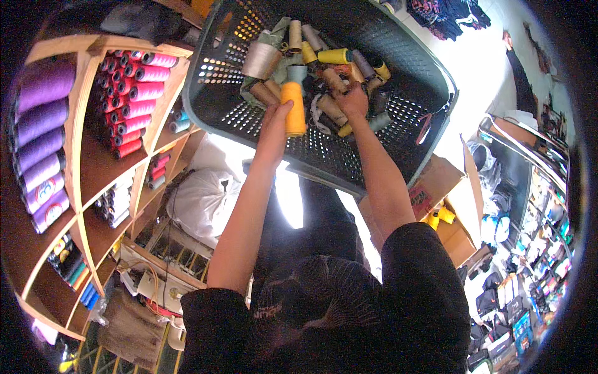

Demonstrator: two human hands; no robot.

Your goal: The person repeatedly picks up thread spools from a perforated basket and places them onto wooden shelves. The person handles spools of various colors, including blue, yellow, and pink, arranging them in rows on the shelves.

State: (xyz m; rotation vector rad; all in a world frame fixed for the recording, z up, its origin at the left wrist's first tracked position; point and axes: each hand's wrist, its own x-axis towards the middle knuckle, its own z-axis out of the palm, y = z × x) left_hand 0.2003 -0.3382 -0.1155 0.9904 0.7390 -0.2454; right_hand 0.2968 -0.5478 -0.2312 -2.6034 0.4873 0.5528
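— While you lean over the dark perforated basket [398, 56], where does your left hand sit in the head view?

— Your left hand [274, 128] is at the near side of the heap, fingers closed around an orange-yellow thread cone [294, 109]. The cone stands roughly upright in your grasp, its narrow end pointing down toward you, and it touches the spools behind it.

— And your right hand?

— Your right hand [352, 100] is deeper in the pile, just beside the left. Its fingers curl over a tan spool [333, 80], but I cannot tell whether they truly clamp it or only rest on it, since the knuckles hide the fingertips.

— What lies around them?

— A grey-white cone [260, 59] sits to the left of the heap, a yellow spool [334, 56] lies on its side at the far edge, and brown and grey spools crowd between them. All of these are inside the basket, bunched near its middle.

— Anything else worth noting in this view?

— On your left, wooden shelves [81, 124] hold purple cones [40, 118] in one compartment and pink-red spools [134, 93] in the next. A white plastic bag [202, 202] lies below the basket, and an open cardboard box [458, 212] stands to your right.
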